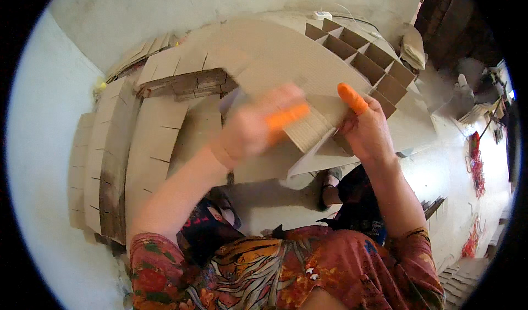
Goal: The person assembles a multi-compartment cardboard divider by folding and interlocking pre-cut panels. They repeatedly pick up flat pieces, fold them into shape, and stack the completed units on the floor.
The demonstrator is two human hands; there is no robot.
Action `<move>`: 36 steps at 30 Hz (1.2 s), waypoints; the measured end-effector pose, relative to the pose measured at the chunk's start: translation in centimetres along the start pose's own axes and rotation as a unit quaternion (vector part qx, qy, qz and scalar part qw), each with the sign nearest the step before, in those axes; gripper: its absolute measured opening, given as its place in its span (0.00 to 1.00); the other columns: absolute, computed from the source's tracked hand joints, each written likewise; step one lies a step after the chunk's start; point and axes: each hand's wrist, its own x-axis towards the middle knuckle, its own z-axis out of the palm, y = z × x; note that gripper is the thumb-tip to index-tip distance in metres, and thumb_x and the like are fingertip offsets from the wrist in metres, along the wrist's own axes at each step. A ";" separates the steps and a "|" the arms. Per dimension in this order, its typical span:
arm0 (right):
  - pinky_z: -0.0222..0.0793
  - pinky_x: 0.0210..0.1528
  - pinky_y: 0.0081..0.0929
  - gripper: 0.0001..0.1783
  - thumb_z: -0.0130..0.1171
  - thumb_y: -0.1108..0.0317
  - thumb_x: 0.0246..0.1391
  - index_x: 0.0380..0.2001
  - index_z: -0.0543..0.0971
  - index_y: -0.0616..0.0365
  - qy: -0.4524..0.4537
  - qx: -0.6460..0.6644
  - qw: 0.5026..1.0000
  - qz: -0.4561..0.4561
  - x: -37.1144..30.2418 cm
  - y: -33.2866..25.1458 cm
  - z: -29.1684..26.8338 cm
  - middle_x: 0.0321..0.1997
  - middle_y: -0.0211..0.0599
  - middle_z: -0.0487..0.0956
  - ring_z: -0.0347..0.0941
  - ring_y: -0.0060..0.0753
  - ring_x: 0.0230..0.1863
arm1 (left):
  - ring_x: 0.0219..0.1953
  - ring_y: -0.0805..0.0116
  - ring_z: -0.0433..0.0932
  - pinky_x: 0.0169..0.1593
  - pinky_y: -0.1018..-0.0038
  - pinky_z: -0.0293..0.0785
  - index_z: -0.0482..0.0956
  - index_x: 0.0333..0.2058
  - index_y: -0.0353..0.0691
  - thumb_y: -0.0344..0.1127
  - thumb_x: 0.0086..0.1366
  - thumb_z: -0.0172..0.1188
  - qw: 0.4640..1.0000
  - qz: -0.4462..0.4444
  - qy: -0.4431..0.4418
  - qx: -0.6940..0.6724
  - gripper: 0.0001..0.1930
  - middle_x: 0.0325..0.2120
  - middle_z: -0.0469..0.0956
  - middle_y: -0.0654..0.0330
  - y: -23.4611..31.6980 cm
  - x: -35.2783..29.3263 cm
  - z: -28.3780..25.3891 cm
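Head camera shows both hands over the counter [415, 115], with slotted cardboard strips [311, 131] between them, just right of the left hand [258, 120] and just left of the right hand [371, 134]. The left hand is blurred, its fingers bent above the strips' near side; whether it is clamped on them or apart from them I cannot tell. The right hand's fingers curl in at the right end of the strips while its thumb, in an orange cover [352, 98], points up, so how firm that hold is stays unclear. Beyond the right hand, a cardboard grid [363, 57] stands with its cells open, apparently joined up. A broad cardboard sheet [264, 38] lies beyond both hands. Left of the left hand, stacks of slotted cardboard [113, 161] lie flat and unjoined. Judging from this, the work looks partway along: one grid formed, the strips at the hands unfinished, and plenty of flat pieces left
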 end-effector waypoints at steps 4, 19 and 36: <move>0.70 0.38 0.22 0.11 0.54 0.72 0.54 0.39 0.77 0.65 0.072 -0.204 0.965 -0.147 -2.4 -1.1 -0.1 0.36 0.36 0.79 0.75 0.26 0.36 | 0.43 0.67 0.75 0.45 0.73 0.73 0.68 0.54 0.37 0.32 0.56 0.62 0.954 -0.236 0.102 -0.157 0.26 0.44 0.75 0.55 0.0 -0.1 -0.2; 0.66 0.38 0.19 0.09 0.57 0.76 0.52 0.39 0.78 0.65 0.054 -0.363 0.928 -0.058 -7.5 7.4 -5.9 0.33 0.28 0.79 0.67 0.16 0.36 | 0.36 0.73 0.75 0.39 0.79 0.73 0.71 0.48 0.31 0.29 0.61 0.58 0.807 -0.507 0.187 -0.240 0.17 0.38 0.77 0.57 -13.6 -7.6 1.1; 0.69 0.27 0.44 0.39 0.50 0.79 0.44 0.62 0.54 0.53 -0.186 -0.730 0.648 -0.110 -6.0 -0.9 -2.4 0.25 0.48 0.77 0.74 0.53 0.25 | 0.20 0.78 0.59 0.25 0.79 0.59 0.77 0.41 0.35 0.37 0.62 0.58 0.831 -0.536 0.089 -0.118 0.13 0.17 0.66 0.70 -2.5 -8.3 1.5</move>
